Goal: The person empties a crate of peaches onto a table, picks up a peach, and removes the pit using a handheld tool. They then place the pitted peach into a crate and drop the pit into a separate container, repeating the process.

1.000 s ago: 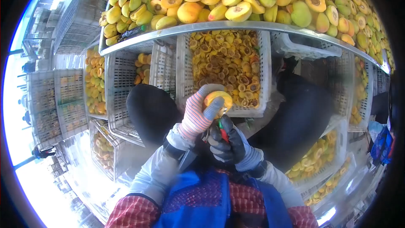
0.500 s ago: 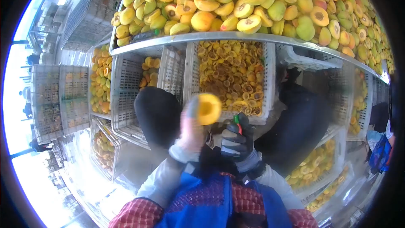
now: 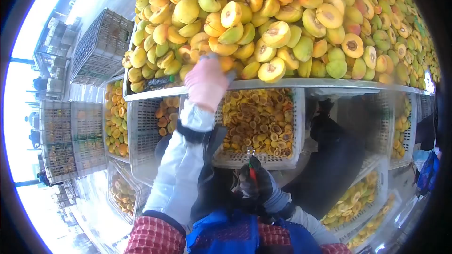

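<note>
My left hand [image 3: 207, 84], in a light glove with grey fingertips, reaches over the metal rim of the table onto a heap of halved peaches [image 3: 278, 33]. Its thumb and fingers are apart around an orange peach half [image 3: 226, 62]; the fingertips are partly hidden and blurred. Low in front of my body, my right hand [image 3: 256, 183], in a dark grey glove, is closed around a small tool with a red and green handle [image 3: 253, 174]. A short metal tip seems to show above that fist. No fruit is visible in my right hand.
Below the rim [image 3: 282, 83], between my legs, stands a white crate [image 3: 298, 127] of brown-centred peach trimmings [image 3: 259, 122]. More crates of peaches [image 3: 117, 122] stand left and right. Stacked crates [image 3: 101, 47] rise at far left. A blue bag-like item [image 3: 427, 171] is at far right.
My left hand has moved up and away from my lap to the heap. The peach half it held is no longer seen in it. My right hand stays low with the tool. The view has tilted upward.
</note>
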`<state>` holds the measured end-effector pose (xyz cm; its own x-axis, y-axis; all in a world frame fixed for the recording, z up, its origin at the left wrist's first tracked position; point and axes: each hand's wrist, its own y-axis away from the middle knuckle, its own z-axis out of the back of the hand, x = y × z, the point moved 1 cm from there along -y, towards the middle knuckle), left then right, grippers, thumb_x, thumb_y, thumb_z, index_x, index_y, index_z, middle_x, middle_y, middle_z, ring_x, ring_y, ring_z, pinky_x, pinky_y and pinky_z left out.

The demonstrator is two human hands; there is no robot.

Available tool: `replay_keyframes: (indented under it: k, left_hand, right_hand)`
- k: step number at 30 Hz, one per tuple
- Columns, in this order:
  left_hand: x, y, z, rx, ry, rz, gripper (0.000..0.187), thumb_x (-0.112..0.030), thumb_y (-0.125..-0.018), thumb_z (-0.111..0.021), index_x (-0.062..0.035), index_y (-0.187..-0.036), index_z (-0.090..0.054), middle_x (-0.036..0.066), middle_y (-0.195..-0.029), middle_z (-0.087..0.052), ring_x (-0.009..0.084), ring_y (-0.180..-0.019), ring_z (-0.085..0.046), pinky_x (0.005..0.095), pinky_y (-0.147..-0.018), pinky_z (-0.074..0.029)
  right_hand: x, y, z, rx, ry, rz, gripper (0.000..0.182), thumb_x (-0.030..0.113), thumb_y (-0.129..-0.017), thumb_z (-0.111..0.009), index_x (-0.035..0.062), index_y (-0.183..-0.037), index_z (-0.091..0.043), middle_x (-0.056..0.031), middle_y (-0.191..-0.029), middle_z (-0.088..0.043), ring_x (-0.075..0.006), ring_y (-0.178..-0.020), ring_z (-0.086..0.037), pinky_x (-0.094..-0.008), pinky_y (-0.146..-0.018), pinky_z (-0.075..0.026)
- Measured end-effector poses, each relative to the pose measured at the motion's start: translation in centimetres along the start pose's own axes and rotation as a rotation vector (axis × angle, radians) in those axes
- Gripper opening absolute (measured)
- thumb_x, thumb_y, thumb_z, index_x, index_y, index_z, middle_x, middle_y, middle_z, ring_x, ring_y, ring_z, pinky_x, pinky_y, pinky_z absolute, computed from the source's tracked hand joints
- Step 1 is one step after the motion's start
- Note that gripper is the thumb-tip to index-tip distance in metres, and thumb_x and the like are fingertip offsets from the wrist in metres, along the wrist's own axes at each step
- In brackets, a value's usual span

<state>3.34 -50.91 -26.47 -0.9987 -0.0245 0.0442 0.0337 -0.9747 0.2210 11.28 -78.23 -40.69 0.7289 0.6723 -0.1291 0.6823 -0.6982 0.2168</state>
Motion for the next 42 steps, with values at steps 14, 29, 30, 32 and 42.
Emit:
replay_keyframes:
  k: [14,29,30,32,42]
  left_hand:
    - [2.5,6.1,-4.0,-0.577,0.480,-0.241,0.041,-0.021,-0.075,-0.074,-0.0043,-0.108,-0.057,0.012,-0.097,-0.060,0.0227,-0.070,-0.058,0.0313,-0.063,-0.048]
    - [3.2,7.9,-5.1,0.174,1.387,-0.298,0.039,-0.016,-0.082,-0.063,-0.0014,-0.116,-0.051,0.008,-0.100,-0.061,0.0155,-0.090,-0.058,0.0294,-0.079,-0.048]
    - [2.8,10.0,-5.6,0.322,1.429,-0.239,0.039,-0.018,-0.084,-0.063,-0.0013,-0.117,-0.051,0.006,-0.103,-0.059,0.0125,-0.094,-0.054,0.0279,-0.081,-0.047]
    - [2.4,12.6,-7.1,0.436,1.475,-0.221,0.039,-0.022,-0.087,-0.061,-0.0006,-0.117,-0.050,0.007,-0.103,-0.058,0.0125,-0.096,-0.054,0.0279,-0.084,-0.045]
    - [0.2,16.6,-7.5,0.247,1.550,-0.051,0.032,-0.030,-0.094,-0.050,-0.0016,-0.108,-0.057,0.005,-0.095,-0.059,0.0108,-0.088,-0.053,0.0253,-0.081,-0.043]
  right_hand:
    - [1.7,-0.3,-3.8,-0.484,0.335,0.468,0.033,0.035,-0.092,-0.053,0.0033,-0.102,-0.054,-0.0017,-0.067,-0.052,-0.0098,-0.048,-0.048,-0.0230,-0.043,-0.039]
    - [2.7,1.3,-4.2,-0.295,0.352,0.491,0.033,0.026,-0.094,-0.051,-0.0002,-0.113,-0.049,-0.0063,-0.075,-0.057,-0.0119,-0.057,-0.054,-0.0244,-0.048,-0.045]
    - [2.5,1.2,-4.5,-0.351,0.447,0.521,0.032,0.023,-0.094,-0.051,0.0004,-0.117,-0.048,-0.0068,-0.082,-0.059,-0.0118,-0.062,-0.056,-0.0233,-0.053,-0.046]
    - [1.9,0.9,-6.1,-0.466,0.632,0.582,0.034,0.018,-0.094,-0.051,0.0014,-0.123,-0.046,-0.0077,-0.096,-0.062,-0.0117,-0.071,-0.059,-0.0210,-0.063,-0.048]
    - [1.4,2.0,-5.8,-0.627,1.509,0.742,0.032,0.021,-0.087,-0.060,-0.0004,-0.110,-0.056,-0.0212,-0.080,-0.059,-0.0356,-0.068,-0.057,-0.0412,-0.060,-0.044]
